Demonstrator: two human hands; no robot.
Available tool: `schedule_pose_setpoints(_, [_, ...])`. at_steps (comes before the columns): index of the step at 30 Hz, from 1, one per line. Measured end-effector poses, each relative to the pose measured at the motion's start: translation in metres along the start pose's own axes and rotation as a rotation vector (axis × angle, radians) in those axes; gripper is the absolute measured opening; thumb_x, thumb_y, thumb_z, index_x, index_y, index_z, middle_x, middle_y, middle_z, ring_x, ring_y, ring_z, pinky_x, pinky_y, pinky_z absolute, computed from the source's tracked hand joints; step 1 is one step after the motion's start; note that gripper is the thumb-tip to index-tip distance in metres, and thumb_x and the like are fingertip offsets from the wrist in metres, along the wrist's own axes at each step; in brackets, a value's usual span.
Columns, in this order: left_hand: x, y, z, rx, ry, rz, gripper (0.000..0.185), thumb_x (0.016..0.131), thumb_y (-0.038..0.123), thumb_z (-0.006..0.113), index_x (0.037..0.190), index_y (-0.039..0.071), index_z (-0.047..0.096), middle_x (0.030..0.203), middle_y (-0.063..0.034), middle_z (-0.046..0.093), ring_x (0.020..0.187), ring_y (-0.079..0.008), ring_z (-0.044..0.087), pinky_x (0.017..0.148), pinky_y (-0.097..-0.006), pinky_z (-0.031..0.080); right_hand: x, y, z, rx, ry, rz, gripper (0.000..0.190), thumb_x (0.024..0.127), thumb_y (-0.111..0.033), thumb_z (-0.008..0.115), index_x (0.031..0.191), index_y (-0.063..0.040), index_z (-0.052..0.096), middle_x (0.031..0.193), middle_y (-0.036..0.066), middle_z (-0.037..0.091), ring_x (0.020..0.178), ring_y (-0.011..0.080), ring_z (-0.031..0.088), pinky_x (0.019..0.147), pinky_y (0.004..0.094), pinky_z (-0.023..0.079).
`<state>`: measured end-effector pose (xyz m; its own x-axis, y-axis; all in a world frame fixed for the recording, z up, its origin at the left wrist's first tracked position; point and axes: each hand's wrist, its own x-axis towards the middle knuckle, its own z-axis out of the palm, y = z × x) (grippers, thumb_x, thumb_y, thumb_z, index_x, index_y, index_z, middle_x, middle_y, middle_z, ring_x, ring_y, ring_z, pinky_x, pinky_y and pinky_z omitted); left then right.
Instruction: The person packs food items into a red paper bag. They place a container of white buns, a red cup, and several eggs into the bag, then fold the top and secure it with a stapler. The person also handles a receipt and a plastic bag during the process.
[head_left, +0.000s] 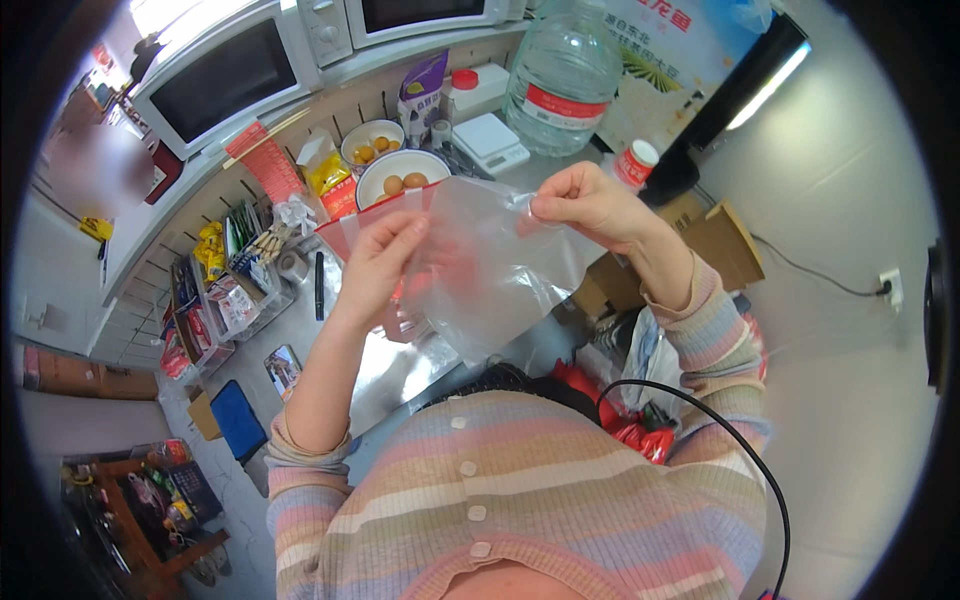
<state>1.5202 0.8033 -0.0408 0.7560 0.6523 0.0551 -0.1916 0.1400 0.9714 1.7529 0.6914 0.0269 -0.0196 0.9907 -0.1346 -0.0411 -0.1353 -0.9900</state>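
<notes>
A translucent plastic bag (495, 270) hangs spread between my two hands, over a metal counter. My left hand (390, 259) pinches its left side between thumb and fingers. At the bag's upper right, my right hand (581, 206) grips the edge with thumb and forefinger. Behind the bag, partly hidden, lies a red-edged clear plastic package (352, 225). Just beyond it stands a white bowl (431, 161) with brown eggs, and behind that a smaller bowl (352, 139) with yellowish round items.
A white digital scale (491, 142) and a large water bottle (562, 82) stand at the back. Left are a black marker (319, 285), a roll of tape (291, 266), a phone (283, 369) and plastic bins (251, 315) of packets. An open cardboard box (720, 244) is at the right.
</notes>
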Motion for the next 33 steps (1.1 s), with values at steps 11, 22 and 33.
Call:
schedule_pose_setpoints(11, [0.064, 0.013, 0.105, 0.812, 0.279, 0.619, 0.017, 0.076, 0.006, 0.066, 0.091, -0.002, 0.062, 0.085, -0.0074, 0.063, 0.077, -0.012, 0.056, 0.068, -0.0251, 0.045, 0.046, 0.016, -0.07, -0.098, 0.301, -0.335, 0.023, 0.069, -0.005, 0.073, 0.057, -0.004, 0.052, 0.06, 0.005, 0.06, 0.055, 0.0073, 0.054, 0.049, 0.0205, 0.04])
schedule_pose_setpoints(22, [0.108, -0.026, 0.107, 0.266, 0.524, 0.37, 0.009, 0.077, 0.008, 0.065, 0.08, 0.0, 0.064, 0.074, -0.0048, 0.063, 0.069, -0.0101, 0.058, 0.065, -0.0233, 0.046, 0.073, 0.035, -0.085, 0.0, -0.045, -0.347, 0.016, 0.073, -0.007, 0.068, 0.067, 0.0, 0.055, 0.068, 0.002, 0.06, 0.059, 0.0077, 0.052, 0.056, 0.0218, 0.043])
schedule_pose_setpoints(33, [0.071, -0.018, 0.074, -0.797, 0.19, 0.363, 0.013, 0.092, 0.018, 0.045, 0.093, 0.005, 0.045, 0.088, -0.0047, 0.056, 0.085, -0.0152, 0.056, 0.079, -0.033, 0.047, 0.089, 0.055, -0.133, 0.558, 0.212, -0.127, 0.011, 0.081, -0.007, 0.06, 0.083, -0.004, 0.05, 0.076, 0.006, 0.06, 0.066, 0.0121, 0.057, 0.061, 0.0222, 0.045])
